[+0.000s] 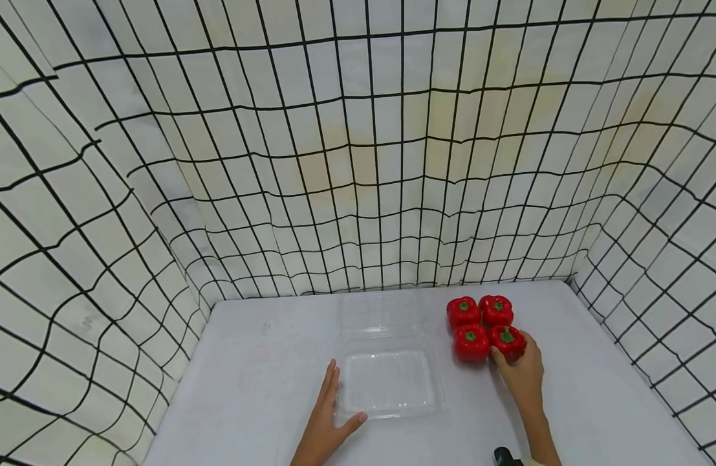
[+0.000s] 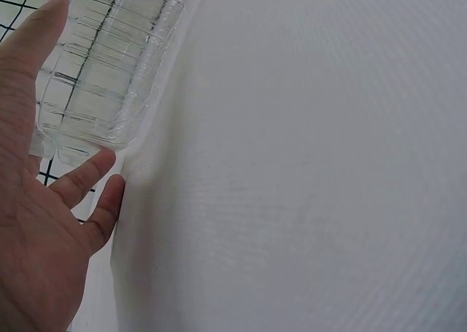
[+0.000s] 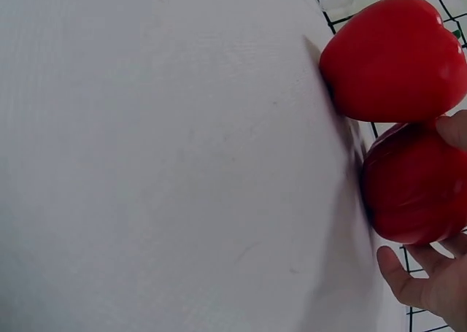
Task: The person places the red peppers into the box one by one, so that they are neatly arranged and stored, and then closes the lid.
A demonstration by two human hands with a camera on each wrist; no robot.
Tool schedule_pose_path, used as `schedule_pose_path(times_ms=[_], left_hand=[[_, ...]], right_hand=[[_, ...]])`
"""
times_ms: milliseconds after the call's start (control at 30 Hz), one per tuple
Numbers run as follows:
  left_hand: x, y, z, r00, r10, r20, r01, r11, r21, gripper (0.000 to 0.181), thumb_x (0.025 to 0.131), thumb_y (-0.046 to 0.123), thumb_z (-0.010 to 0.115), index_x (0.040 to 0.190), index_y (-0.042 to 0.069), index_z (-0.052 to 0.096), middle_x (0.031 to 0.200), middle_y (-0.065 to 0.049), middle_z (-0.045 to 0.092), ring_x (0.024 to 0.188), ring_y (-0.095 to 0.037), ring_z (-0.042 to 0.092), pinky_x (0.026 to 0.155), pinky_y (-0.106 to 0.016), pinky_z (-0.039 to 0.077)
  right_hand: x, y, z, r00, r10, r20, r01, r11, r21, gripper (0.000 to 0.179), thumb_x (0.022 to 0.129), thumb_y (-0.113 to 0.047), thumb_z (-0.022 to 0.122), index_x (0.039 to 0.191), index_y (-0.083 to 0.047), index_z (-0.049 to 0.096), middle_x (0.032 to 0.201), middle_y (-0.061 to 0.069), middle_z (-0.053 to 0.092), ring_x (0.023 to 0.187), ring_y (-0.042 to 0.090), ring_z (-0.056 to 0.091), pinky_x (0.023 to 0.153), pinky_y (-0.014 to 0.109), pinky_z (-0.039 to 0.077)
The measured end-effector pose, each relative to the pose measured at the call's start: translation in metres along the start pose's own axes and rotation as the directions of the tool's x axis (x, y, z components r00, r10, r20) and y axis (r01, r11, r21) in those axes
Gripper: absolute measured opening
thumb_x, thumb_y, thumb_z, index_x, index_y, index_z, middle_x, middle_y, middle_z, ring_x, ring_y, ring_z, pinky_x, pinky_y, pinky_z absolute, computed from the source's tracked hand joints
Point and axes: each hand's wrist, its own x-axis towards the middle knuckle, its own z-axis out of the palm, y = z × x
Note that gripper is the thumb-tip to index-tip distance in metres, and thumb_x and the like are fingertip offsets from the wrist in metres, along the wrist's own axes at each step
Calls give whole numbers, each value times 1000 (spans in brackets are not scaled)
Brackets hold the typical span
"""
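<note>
Several red bell peppers with green stems stand close together at the right in the head view. My right hand [image 1: 525,378] holds the front right bell pepper [image 1: 505,345], thumb on its left side and fingers around its right. In the right wrist view that held bell pepper [image 3: 412,190] sits right against a neighbouring bell pepper [image 3: 394,60]. A clear plastic clamshell box [image 1: 389,385] lies opened flat in the middle, its lid [image 1: 381,312] folded back behind it. My left hand [image 1: 325,424], fingers extended and thumb spread, is at the box's front left corner.
A white table [image 1: 259,362] lies under everything. Behind it and along both sides rise white walls with a black grid [image 1: 358,213]. The other bell peppers [image 1: 471,343] stand left of and behind the held one. A dark object [image 1: 505,456] shows near my right wrist.
</note>
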Motion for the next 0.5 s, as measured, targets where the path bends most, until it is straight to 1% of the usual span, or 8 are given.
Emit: schedule_pose_path(times_ms=[133, 267, 500], left_hand=[[-2, -3, 0, 1000, 16, -4, -16, 1000, -1, 102, 81, 41, 79, 155, 5, 19, 165, -12, 10, 145, -37, 31, 109, -58, 37], [-1, -4, 1, 999, 31, -10, -31, 999, 14, 102, 81, 41, 79, 155, 2, 20, 165, -15, 11, 144, -39, 32, 108, -59, 38], [0, -5, 1, 999, 35, -11, -34, 999, 3, 103, 81, 40, 79, 155, 2, 19, 165, -15, 10, 147, -37, 25, 110, -58, 35]], right_hand=[[-4, 4, -1, 999, 32, -5, -32, 999, -1, 72, 86, -17, 74, 142, 4, 35, 141, 27, 44, 133, 44, 41, 103, 67, 41], [-5, 5, -4, 999, 42, -13, -42, 999, -9, 74, 86, -20, 74, 143, 4, 35, 140, 27, 44, 133, 44, 41, 103, 67, 41], [-2, 6, -7, 1000, 2, -9, -2, 998, -64, 73, 87, -17, 71, 145, 7, 33, 139, 32, 41, 131, 49, 39, 101, 70, 40]])
